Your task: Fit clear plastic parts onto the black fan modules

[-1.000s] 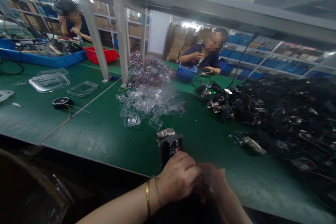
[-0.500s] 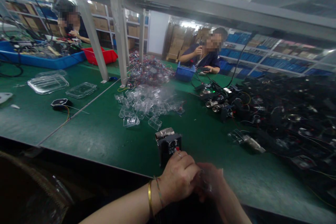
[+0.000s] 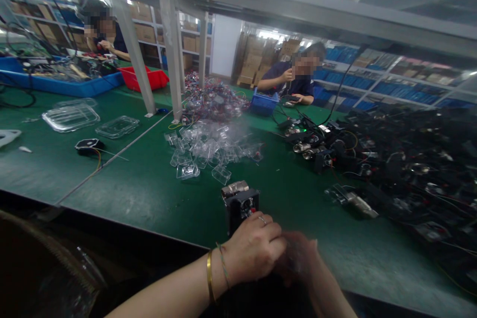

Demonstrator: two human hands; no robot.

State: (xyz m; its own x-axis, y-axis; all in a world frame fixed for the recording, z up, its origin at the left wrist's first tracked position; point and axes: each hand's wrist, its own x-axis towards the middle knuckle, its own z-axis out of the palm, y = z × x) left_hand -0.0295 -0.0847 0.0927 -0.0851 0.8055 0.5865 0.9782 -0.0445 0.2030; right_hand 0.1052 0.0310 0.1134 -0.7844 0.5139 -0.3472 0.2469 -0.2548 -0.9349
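Observation:
My left hand [image 3: 255, 248] is closed, with its fingers curled toward my right hand. Whatever they hold, if anything, is hidden. Beside its knuckles, at the table's near edge, a black housing with a brass-coloured metal fitting [image 3: 235, 189] stands upright. The hand covers part of this black housing [image 3: 238, 211], and I cannot tell whether they touch. Close against the left fingers is my right hand [image 3: 303, 261], smeared by a blur; its fingers do not show clearly. Beyond the housing lies a heap of clear plastic covers [image 3: 204, 144].
A big pile of black assemblies [image 3: 417, 159] fills the right side, with one metal-ended piece [image 3: 359, 203] near it. Wired parts [image 3: 216, 99], a blue basket [image 3: 264, 103] and a red bin [image 3: 143, 79] stand farther back. Metal posts [image 3: 169, 35] rise from the table. Two people sit opposite.
My left hand has shifted slightly and its knuckles have turned a little. The black housing stays in place; the whole view has moved slightly.

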